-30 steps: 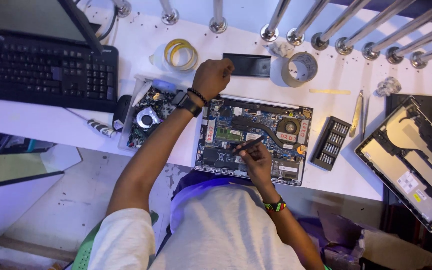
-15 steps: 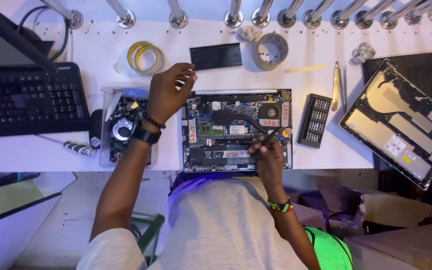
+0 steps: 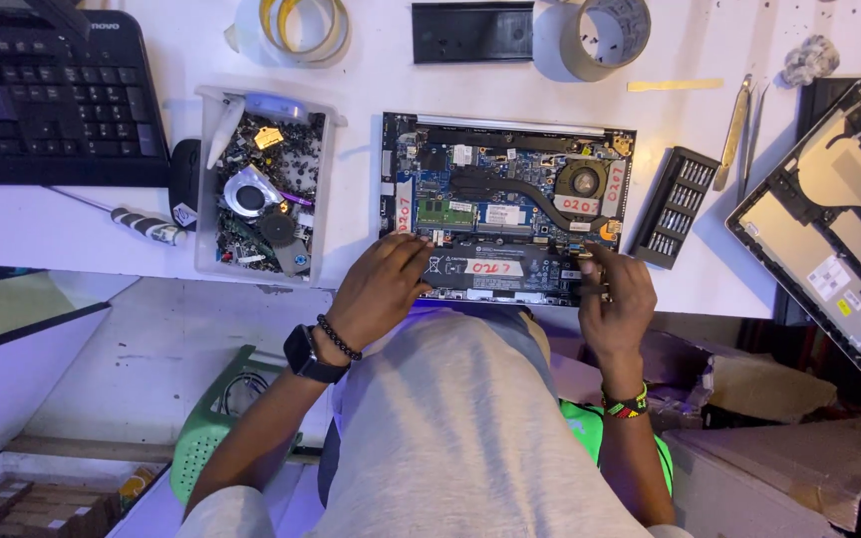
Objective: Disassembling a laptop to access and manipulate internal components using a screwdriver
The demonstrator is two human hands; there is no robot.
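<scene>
Overhead, an opened laptop (image 3: 506, 207) lies on a white table (image 3: 351, 80), its circuit board and black battery exposed. Both hands rest on its near edge: the left hand (image 3: 379, 289) with fingers loosely curled, the right hand (image 3: 615, 299) pinching a small dark tool. Left of it, a clear plastic tray (image 3: 261, 189) holds screws, a small fan and scrap parts. White rectangular labels sit on the battery and board.
</scene>
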